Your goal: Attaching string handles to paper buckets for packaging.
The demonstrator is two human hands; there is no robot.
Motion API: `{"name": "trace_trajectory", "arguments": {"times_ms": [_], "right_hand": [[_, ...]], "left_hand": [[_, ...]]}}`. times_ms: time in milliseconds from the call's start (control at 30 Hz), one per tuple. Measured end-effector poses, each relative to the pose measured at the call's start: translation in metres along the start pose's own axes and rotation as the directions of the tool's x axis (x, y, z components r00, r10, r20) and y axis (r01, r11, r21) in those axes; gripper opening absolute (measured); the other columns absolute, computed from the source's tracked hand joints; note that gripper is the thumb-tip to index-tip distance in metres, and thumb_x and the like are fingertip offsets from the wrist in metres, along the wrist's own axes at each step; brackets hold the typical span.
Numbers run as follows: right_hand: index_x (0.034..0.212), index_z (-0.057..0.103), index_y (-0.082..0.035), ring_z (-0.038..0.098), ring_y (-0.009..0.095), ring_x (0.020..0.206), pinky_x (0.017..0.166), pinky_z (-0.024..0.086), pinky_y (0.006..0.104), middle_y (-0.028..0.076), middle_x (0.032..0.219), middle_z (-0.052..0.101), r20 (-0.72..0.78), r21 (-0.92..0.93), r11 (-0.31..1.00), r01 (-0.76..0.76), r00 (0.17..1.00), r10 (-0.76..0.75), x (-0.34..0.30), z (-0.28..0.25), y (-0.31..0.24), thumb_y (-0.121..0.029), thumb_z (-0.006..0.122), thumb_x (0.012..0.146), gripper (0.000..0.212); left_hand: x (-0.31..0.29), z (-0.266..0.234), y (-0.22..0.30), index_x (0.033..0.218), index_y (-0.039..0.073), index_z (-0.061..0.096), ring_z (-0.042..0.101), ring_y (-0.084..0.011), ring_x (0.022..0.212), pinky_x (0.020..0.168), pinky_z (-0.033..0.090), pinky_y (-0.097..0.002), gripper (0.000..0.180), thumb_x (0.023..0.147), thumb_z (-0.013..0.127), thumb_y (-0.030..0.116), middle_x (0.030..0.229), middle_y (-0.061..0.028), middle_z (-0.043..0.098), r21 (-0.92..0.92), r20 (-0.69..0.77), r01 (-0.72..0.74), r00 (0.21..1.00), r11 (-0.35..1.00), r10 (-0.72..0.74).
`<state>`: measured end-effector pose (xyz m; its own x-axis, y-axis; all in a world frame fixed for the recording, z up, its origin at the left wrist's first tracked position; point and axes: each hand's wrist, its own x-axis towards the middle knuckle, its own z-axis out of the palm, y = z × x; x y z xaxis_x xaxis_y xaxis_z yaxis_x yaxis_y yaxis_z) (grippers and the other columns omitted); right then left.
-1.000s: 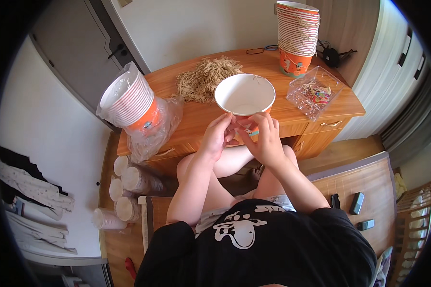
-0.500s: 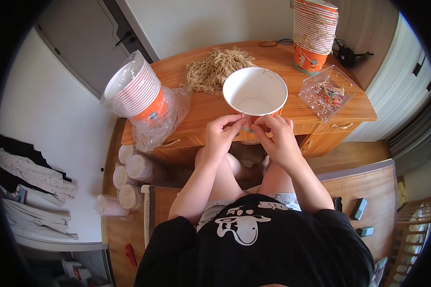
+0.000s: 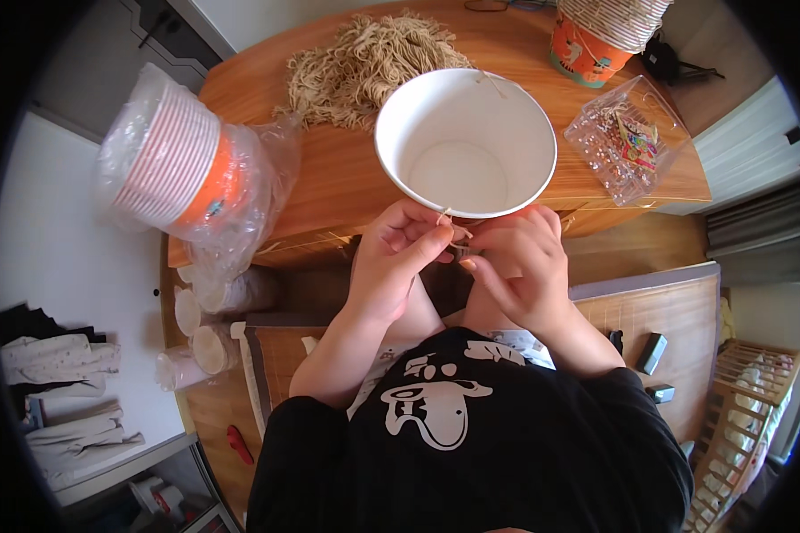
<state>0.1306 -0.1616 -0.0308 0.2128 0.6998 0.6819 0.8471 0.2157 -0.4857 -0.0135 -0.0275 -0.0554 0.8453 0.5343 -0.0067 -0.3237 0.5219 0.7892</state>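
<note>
A large white-lined paper bucket (image 3: 467, 147) stands at the desk's near edge, its mouth tilted toward me. A short piece of beige string (image 3: 458, 233) hangs at its near rim, and a second bit of string shows at the far rim. My left hand (image 3: 391, 258) pinches the string between thumb and fingers just below the rim. My right hand (image 3: 526, 262) is curled beside it, its fingertips at the string and the thumb a little apart from the index finger. Behind the bucket lies a heap of beige strings (image 3: 364, 67).
Stacked paper buckets in plastic wrap (image 3: 182, 164) lean at the desk's left. Another bucket stack (image 3: 596, 44) stands at the back right, near a clear box (image 3: 627, 142) of small beads. Lidded white tubs (image 3: 213, 346) stand on the floor at left, and a wooden crib (image 3: 742, 417) at right.
The view has moved closer to the desk, so the bucket looks larger. My right thumb has come away from the index finger, while my left hand keeps its pinch on the string.
</note>
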Motion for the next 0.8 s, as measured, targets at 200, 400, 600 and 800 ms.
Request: {"name": "trace_trajectory", "arguments": {"times_ms": [200,400,600,800], "right_hand": [[0.103,0.074,-0.016,0.059,0.017,0.083,0.079,0.036,0.0324,-0.005,0.091,0.068,-0.178,-0.202,0.977,0.066,0.979,-0.103,0.006,0.011,0.010,-0.020,0.088,0.065,0.041],[0.100,0.079,-0.025,0.052,0.013,0.085,0.081,0.033,0.0300,-0.010,0.096,0.062,-0.126,-0.384,0.910,0.158,0.967,-0.220,0.012,0.006,0.009,-0.022,0.084,0.062,0.038],[0.101,0.079,-0.023,0.053,0.012,0.088,0.081,0.033,0.0298,-0.010,0.100,0.065,0.045,-0.375,0.886,0.273,0.960,-0.277,0.038,-0.002,0.006,-0.023,0.075,0.066,0.035],[0.102,0.077,-0.021,0.055,0.011,0.089,0.082,0.033,0.0293,-0.011,0.102,0.070,0.070,-0.308,0.926,0.219,0.976,-0.208,0.046,-0.003,0.002,-0.020,0.076,0.071,0.031]], "left_hand": [[0.005,0.001,0.002,0.107,-0.004,0.064,0.070,-0.0152,0.097,0.090,0.056,-0.0294,0.016,0.092,0.070,-0.002,0.102,-0.0119,0.072,0.190,0.063,-0.134,0.990,0.972,0.124],[0.007,0.007,0.011,0.095,-0.004,0.070,0.073,-0.0168,0.083,0.074,0.058,-0.0252,0.010,0.086,0.075,-0.005,0.095,-0.0134,0.074,0.320,-0.015,-0.139,0.988,0.937,0.151],[0.018,0.000,0.015,0.089,0.002,0.074,0.071,-0.0175,0.068,0.057,0.056,-0.0238,0.015,0.076,0.078,-0.005,0.087,-0.0099,0.073,0.707,0.174,-0.437,0.869,0.556,0.463],[0.015,-0.002,0.016,0.092,0.002,0.074,0.070,-0.0135,0.076,0.057,0.053,-0.0216,0.014,0.079,0.078,-0.003,0.087,-0.0083,0.072,0.664,0.138,-0.372,0.913,0.648,0.384]]}}
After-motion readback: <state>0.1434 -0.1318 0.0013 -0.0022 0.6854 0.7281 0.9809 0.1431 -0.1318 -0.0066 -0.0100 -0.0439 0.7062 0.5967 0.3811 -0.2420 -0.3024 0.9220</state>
